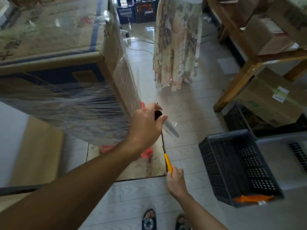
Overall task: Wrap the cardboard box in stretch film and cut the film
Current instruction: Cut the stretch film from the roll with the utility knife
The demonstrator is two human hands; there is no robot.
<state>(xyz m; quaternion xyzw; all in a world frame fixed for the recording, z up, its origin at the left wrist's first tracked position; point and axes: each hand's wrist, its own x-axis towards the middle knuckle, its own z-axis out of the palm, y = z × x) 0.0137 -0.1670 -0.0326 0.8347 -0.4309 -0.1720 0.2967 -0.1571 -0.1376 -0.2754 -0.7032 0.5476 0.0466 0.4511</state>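
Observation:
A large cardboard box (pixel 54 47) with blue print fills the upper left, its near side covered in wrinkled clear stretch film (pixel 79 110). At the box's lower right corner my left hand (pixel 147 123) grips the top of the stretch film roll (pixel 169 128), which tilts down to the right, with a sheet of film running from it up along the box's right side. Below it, my right hand (pixel 176 180) holds scissors (pixel 167 156) by their orange handle, blades pointing up toward the roll. The box stands on something orange-pink (pixel 147 152).
A black plastic crate (pixel 239 165) sits on the floor at the right. Wooden shelving (pixel 245 67) with cartons stands at the upper right. Another person in a long floral skirt (pixel 176 44) stands ahead. Blue and black crates (pixel 137 10) are at the far back. My feet show at the bottom.

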